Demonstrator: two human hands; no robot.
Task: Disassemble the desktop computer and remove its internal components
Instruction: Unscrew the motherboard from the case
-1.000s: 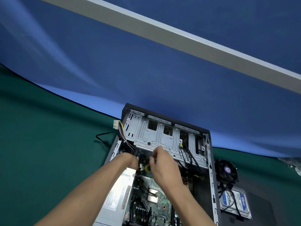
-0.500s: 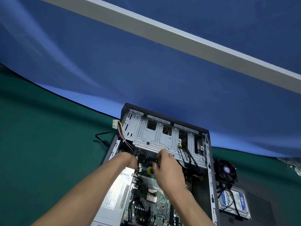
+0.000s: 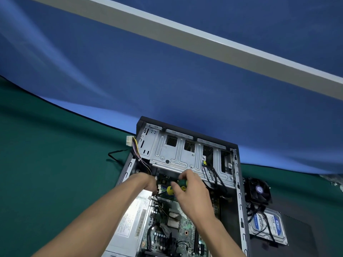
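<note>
Low centre of frame, the open computer case lies flat; the right hand grips a screwdriver over the motherboard. The left hand's grip can't be told. The board looks rigid but fragile; best lifted by its edges.

Your right hand wraps around a green and yellow screwdriver, held low inside the open computer case just below the silver drive cage, while your left hand reaches in beside it, fingers curled down near the motherboard. The case lies flat on a green table, with a grey power supply along its left side. To the right of the case, a black fan and a blue-labelled hard drive rest on a dark panel.
</note>
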